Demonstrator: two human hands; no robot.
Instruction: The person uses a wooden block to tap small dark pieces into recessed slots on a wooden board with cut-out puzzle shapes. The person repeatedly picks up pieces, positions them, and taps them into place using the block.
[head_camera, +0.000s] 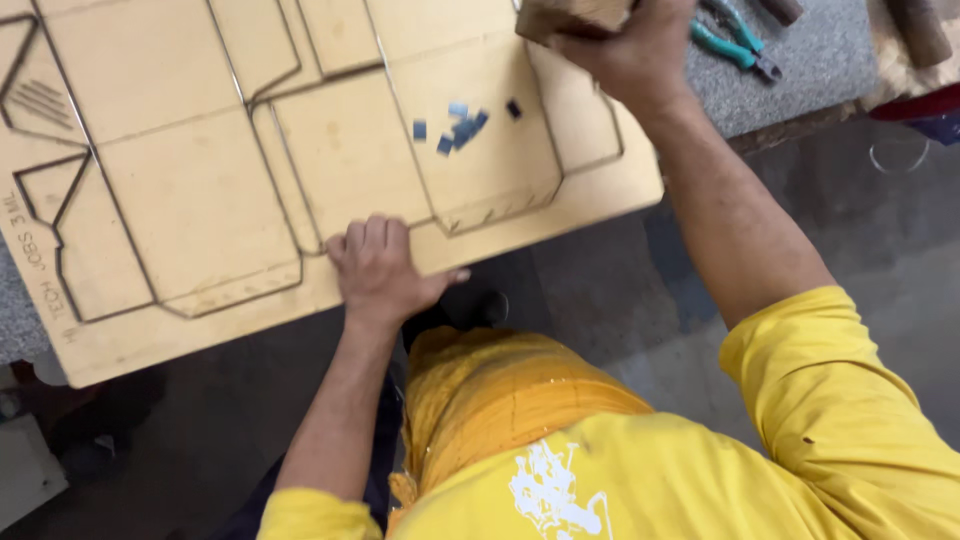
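a worker's left hand presses flat, fingers spread, steadying the wooden die board; at one o'clock, the right hand clenches a wooden block above small blue pieces.

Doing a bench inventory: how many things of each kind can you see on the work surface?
Wooden die board: 1
Small blue pieces: about 6
Wooden block, in right hand: 1
Teal-handled pliers: 1
Total: about 9

wooden block cut by top edge, pliers partly cropped
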